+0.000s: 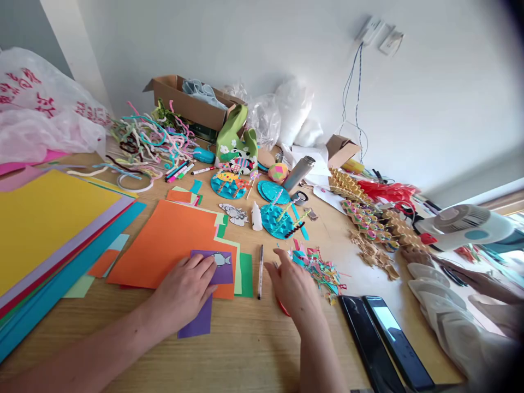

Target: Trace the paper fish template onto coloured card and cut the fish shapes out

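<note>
My left hand (pixel 186 286) lies flat with its fingers on a piece of purple paper (pixel 223 274). A small grey paper fish (pixel 221 260) sits on that piece beside my fingertips. Beneath is a stack of orange paper (pixel 164 240) with green sheets (pixel 245 275) showing at its right edge. More purple paper (pixel 200 322) sticks out below the hand. My right hand (pixel 295 286) is over the table with thumb and index finger apart. Under it shows a red curved handle (pixel 283 308), mostly hidden. A pen (pixel 260 273) lies between my hands.
Coloured sheets (pixel 53 218) are piled at left. Paper scraps (pixel 319 270), two phones (pixel 385 338), a glue bottle (pixel 256 216) and blue paper crafts (pixel 277 220) lie around. Pipe cleaners (pixel 151 136) and a steel flask (pixel 299 172) stand farther back. Another person's hand (pixel 415 255) is at right, near a fan (pixel 466 224).
</note>
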The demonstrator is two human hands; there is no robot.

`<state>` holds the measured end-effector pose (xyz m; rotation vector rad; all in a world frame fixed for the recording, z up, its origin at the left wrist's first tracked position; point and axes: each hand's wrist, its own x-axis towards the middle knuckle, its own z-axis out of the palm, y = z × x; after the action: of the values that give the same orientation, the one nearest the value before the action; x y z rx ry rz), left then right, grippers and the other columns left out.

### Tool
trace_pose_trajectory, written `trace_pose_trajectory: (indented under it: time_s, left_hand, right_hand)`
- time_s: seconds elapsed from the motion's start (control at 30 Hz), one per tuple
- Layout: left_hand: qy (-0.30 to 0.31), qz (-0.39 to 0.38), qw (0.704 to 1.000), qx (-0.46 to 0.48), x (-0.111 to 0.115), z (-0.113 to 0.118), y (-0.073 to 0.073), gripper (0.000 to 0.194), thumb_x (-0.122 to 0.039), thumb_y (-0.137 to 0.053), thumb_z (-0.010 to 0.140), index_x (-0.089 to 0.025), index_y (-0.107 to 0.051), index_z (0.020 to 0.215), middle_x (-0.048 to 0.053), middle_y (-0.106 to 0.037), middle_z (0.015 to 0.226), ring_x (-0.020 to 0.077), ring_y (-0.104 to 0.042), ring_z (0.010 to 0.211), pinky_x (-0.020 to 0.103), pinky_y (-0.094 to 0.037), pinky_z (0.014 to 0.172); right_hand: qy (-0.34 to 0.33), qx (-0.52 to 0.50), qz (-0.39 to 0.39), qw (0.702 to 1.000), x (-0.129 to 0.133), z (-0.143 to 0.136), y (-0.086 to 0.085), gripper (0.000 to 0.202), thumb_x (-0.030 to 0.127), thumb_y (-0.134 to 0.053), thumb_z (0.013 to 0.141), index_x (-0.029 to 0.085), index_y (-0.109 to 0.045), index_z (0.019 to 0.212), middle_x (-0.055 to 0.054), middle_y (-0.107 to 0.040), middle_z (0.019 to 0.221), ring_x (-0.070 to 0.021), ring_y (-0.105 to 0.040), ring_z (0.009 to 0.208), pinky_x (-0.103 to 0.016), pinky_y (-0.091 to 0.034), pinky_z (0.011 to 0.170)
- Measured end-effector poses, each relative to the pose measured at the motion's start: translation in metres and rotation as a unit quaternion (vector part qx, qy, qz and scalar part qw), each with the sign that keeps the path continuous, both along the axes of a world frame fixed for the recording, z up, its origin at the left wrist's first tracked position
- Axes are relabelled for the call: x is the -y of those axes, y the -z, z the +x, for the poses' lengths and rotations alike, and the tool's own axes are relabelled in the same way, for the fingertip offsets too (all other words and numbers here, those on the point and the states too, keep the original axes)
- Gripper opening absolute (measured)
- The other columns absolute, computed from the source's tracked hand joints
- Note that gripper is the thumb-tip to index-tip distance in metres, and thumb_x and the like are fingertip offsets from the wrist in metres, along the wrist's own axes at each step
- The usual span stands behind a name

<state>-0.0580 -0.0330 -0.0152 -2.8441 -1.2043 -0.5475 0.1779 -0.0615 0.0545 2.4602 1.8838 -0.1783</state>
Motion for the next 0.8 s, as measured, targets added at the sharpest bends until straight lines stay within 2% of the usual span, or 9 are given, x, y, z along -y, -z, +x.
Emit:
trace_pose_trajectory:
  time_s: [0.17,0.23,0.3,0.33,0.4,0.5,0.57,0.67,0.8]
  left_hand:
    - [-0.002,-0.004,1.000,0.009,0.001,0.002,-0.002,0.031,-0.028,-0.052,0.090,-0.014,-0.065,0.115,0.012,-0.068,0.114,0.0278,-0.058,0.104,0.043,-0.045,0.087]
    - [-0.003,-0.008,1.000,0.010,0.002,0.002,-0.003,0.032,-0.029,-0.052,0.090,-0.013,-0.064,0.115,0.013,-0.068,0.113,0.0282,-0.058,0.104,0.043,-0.044,0.086]
    - [-0.006,-0.011,1.000,0.004,0.004,0.004,-0.004,0.034,-0.030,-0.050,0.091,-0.013,-0.063,0.118,0.014,-0.067,0.114,0.0281,-0.057,0.104,0.043,-0.044,0.087]
    - [-0.009,-0.013,1.000,-0.001,0.005,0.005,-0.004,0.035,-0.030,-0.049,0.092,-0.013,-0.062,0.119,0.013,-0.067,0.116,0.0280,-0.057,0.105,0.043,-0.044,0.087]
    - [-0.016,-0.020,1.000,-0.016,0.006,0.006,-0.003,0.038,-0.031,-0.047,0.093,-0.013,-0.060,0.123,0.013,-0.065,0.121,0.0281,-0.057,0.107,0.042,-0.043,0.087]
    - [-0.022,-0.038,0.998,-0.047,0.007,0.009,-0.003,0.042,-0.032,-0.044,0.094,-0.011,-0.058,0.126,0.014,-0.063,0.125,0.0291,-0.055,0.108,0.044,-0.043,0.089]
    - [-0.023,-0.053,0.996,-0.067,0.007,0.011,-0.006,0.043,-0.033,-0.042,0.095,-0.008,-0.058,0.127,0.015,-0.063,0.125,0.0296,-0.055,0.107,0.044,-0.043,0.088]
    - [-0.020,-0.069,0.993,-0.090,0.006,0.014,-0.015,0.043,-0.032,-0.043,0.094,-0.007,-0.059,0.125,0.016,-0.063,0.123,0.0297,-0.055,0.105,0.043,-0.045,0.086]
    - [-0.017,-0.087,0.991,-0.104,0.005,0.019,-0.026,0.038,-0.033,-0.045,0.093,-0.010,-0.066,0.114,0.015,-0.067,0.112,0.0289,-0.057,0.101,0.042,-0.048,0.083]
  right_hand:
    - [-0.081,-0.052,0.003,0.995,-0.012,-0.008,0.025,0.052,0.011,-0.043,0.088,0.014,-0.039,0.140,-0.012,-0.073,0.088,-0.0237,-0.069,0.078,-0.027,-0.039,0.060]
    - [-0.081,-0.101,0.038,0.991,-0.014,-0.005,0.027,0.052,0.008,-0.042,0.084,0.014,-0.047,0.134,-0.007,-0.071,0.078,-0.0211,-0.068,0.071,-0.026,-0.039,0.058]
    - [-0.047,-0.189,0.105,0.975,-0.017,-0.003,0.021,0.038,0.013,-0.043,0.083,0.015,-0.060,0.117,-0.004,-0.067,0.068,-0.0189,-0.064,0.063,-0.026,-0.040,0.056]
    - [-0.028,-0.252,0.139,0.957,-0.019,-0.002,0.016,0.032,0.017,-0.042,0.085,0.015,-0.064,0.108,-0.003,-0.065,0.066,-0.0180,-0.062,0.061,-0.026,-0.041,0.054]
    - [-0.016,-0.399,0.186,0.898,-0.026,-0.005,0.003,0.026,0.025,-0.042,0.087,0.017,-0.065,0.097,-0.004,-0.066,0.069,-0.0175,-0.062,0.062,-0.026,-0.045,0.053]
    - [-0.086,-0.566,0.228,0.787,-0.038,-0.018,-0.011,0.018,0.030,-0.056,0.083,0.021,-0.059,0.099,-0.005,-0.070,0.088,-0.0189,-0.066,0.083,-0.029,-0.053,0.067]
    - [-0.111,-0.614,0.272,0.732,-0.047,-0.031,-0.013,0.020,0.030,-0.066,0.079,0.023,-0.055,0.095,-0.003,-0.070,0.087,-0.0177,-0.066,0.083,-0.030,-0.053,0.071]
    - [-0.110,-0.651,0.289,0.693,-0.056,-0.050,-0.003,0.019,0.034,-0.065,0.083,0.022,-0.055,0.093,0.000,-0.067,0.073,-0.0144,-0.064,0.068,-0.028,-0.050,0.066]
    - [-0.079,-0.667,0.289,0.682,-0.062,-0.062,0.020,0.023,0.041,-0.056,0.090,0.018,-0.061,0.093,0.003,-0.058,0.060,-0.0107,-0.053,0.055,-0.024,-0.043,0.056]
